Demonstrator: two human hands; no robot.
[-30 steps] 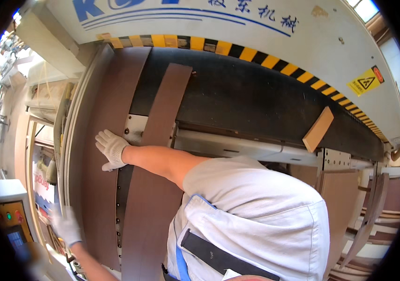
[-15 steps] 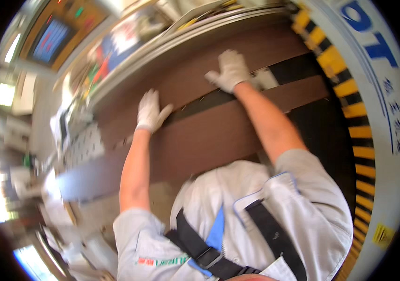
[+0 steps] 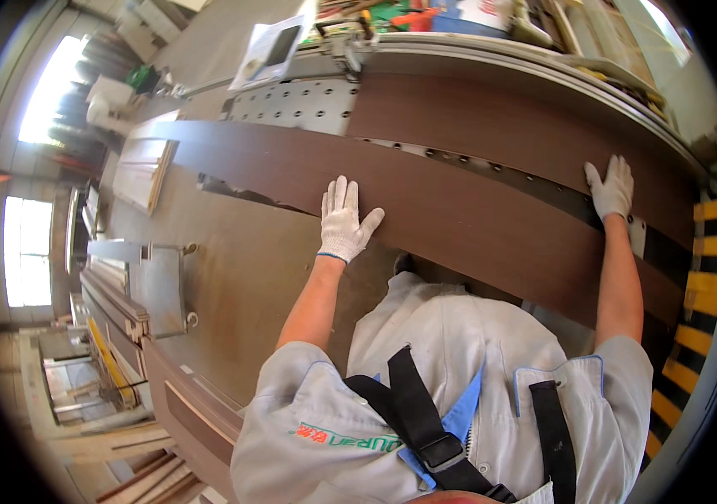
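Two long dark brown boards lie side by side on a machine bed, a narrow dark gap between them. My left hand [image 3: 346, 220], in a white knit glove, rests open at the front edge of the nearer board [image 3: 476, 223], thumb apart. My right hand [image 3: 610, 186], gloved too, lies open on the farther board [image 3: 476, 109] near its right end, fingers pointing away from me. Neither hand grips anything. The nearer board's left end reaches out past the bed.
A perforated metal plate [image 3: 291, 105] is at the bed's left. Papers with a dark phone-like object [image 3: 283, 45] lie behind it. A metal rail [image 3: 493, 52] runs along the back. Yellow-black striping [image 3: 698, 294] edges the right side. A cart [image 3: 161, 286] and stacked boards stand left.
The view has swung left. My left hand has moved from the farther board's edge to the front edge of the nearer board. My right hand still lies on the farther board.
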